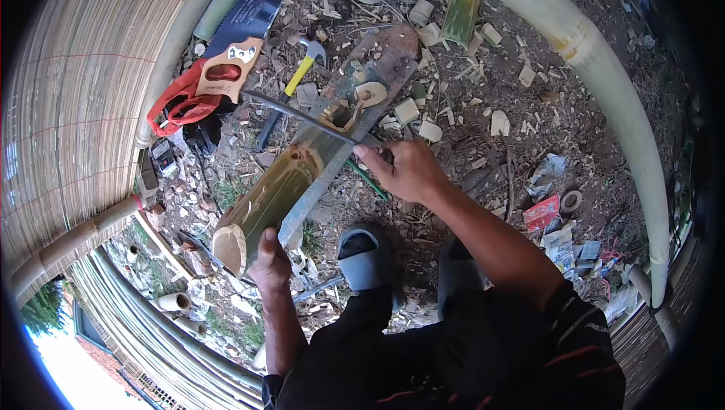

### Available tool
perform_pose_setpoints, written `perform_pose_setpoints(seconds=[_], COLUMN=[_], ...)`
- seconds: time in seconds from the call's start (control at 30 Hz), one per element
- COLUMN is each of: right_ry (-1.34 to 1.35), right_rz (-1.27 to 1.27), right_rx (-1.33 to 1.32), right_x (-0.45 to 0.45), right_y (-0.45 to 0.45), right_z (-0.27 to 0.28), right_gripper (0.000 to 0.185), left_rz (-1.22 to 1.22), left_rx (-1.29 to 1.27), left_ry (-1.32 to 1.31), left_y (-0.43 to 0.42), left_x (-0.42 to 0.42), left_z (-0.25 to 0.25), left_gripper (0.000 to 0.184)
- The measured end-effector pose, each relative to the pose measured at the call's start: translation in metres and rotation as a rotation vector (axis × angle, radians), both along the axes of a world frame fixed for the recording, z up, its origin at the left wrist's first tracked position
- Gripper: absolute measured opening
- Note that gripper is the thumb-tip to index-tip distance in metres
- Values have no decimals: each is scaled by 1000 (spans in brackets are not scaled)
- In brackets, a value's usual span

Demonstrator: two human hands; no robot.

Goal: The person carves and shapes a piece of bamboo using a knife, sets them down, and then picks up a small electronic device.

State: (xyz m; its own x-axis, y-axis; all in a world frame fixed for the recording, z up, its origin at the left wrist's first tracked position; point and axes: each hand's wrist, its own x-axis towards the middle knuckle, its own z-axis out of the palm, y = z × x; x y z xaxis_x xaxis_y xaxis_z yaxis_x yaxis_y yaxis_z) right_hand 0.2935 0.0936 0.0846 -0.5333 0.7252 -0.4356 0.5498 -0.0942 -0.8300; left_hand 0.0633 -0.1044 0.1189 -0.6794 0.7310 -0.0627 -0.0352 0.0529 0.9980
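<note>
Grips closed, left hand [269, 265] holds the green bamboo [264, 200] and right hand [406, 171] the long tool [294, 112]; a hole [339, 115] is cut, but what's left I can't tell.

My L hand [268, 263] grips the near end of a green bamboo section [276, 195], thumb on top. Section lies along a worn wooden plank [396, 51], w/ a hole cut nr its far end. My R hand [408, 172] is closed round the dark handle of a long thin blade [294, 114], which crosses over the bamboo just my side of the hole; can't tell if it's touching.

To the L: handsaw [230, 70] w/ wooden grip, red bag [181, 100] next to it, claw hammer [302, 74] w/ yellow-&-black handle btwn saw & plank. Bamboo chips [430, 131] all over the dirt. Grey slippers [365, 266] on my feet.
</note>
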Motion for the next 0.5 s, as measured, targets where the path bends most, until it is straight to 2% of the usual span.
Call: perform_pose_setpoints(seconds=[0.03, 0.1, 0.17, 0.23, 0.3, 0.37, 0.4, 0.43, 0.5], right_ry=[-1, -190, -222, 298, 366, 53, -139, -128, -195], right_rz=[-6, 55, 61, -120, -69, -30, 53, 46, 68], right_rx=[9, -105, -9, 295, 275, 63, 123, 150, -65], right_x=[3, -2, -6, -3, -3, -1, 1, -3, -1], right_y=[2, 18, 14, 0, 5, 0, 11, 20, 12], right_z=[0, 2, 13, 55, 48, -8, -7, -8, 8], right_gripper=[64, 74, 71, 69, 66, 63, 67, 67, 70], left_rz=[-16, -15, -24, -18, 48, -2, -13, -19, -26], left_rx=[11, 46, 51, 26, -68, -63, -63, -48, -128], left_ry=[29, 79, 37, 42, 27, 106, 125, 160, 104], left_y=[-1, 3, 0, -3, -11, -6, -4, 3, -8], left_x=[-1, -4, -9, 0, -7, -5, -4, -8, -9], left_z=[-1, -8, -9, -4, -10, -2, -1, -2, 3], left_gripper=[78, 78, 80, 84, 98, 98, 97, 97, 96])
